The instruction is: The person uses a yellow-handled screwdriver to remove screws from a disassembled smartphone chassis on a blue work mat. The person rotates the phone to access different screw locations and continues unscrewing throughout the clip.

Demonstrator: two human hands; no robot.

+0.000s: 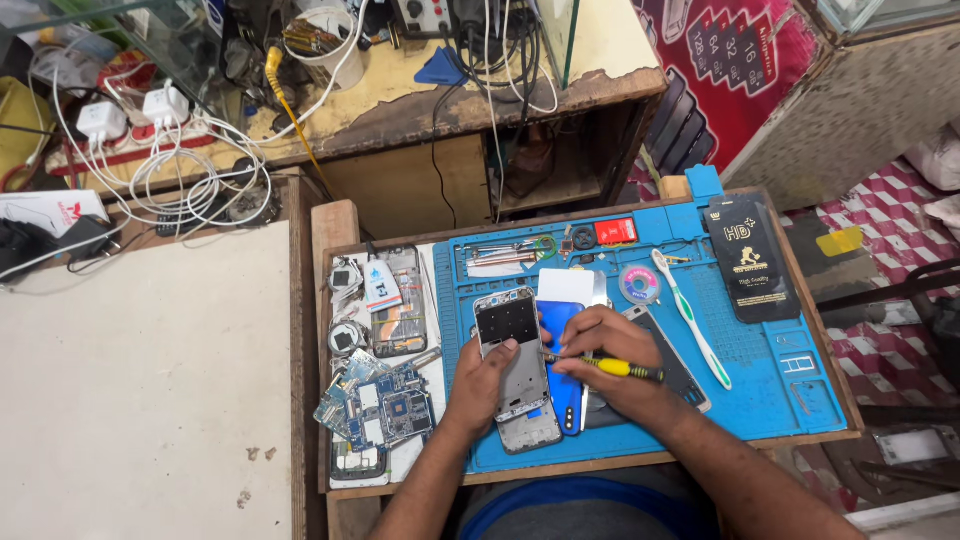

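Note:
My left hand [486,378] grips an opened phone frame [514,345] with its grey insides up, lying on a blue work mat [760,380]. My right hand [610,362] holds a yellow-and-black screwdriver [622,369], its tip pointing left toward the frame's right edge. A blue phone back cover [562,390] lies under my right hand, beside the frame. A dark phone screen [680,372] sits partly hidden under my right wrist.
On the mat lie a white-and-green toothbrush [692,318], a black flat package [750,258], a small tape roll [640,284] and tweezers [500,256]. Blue circuit boards [385,405] and another opened phone [400,300] sit left of the mat. White cables [180,170] clutter the bench behind.

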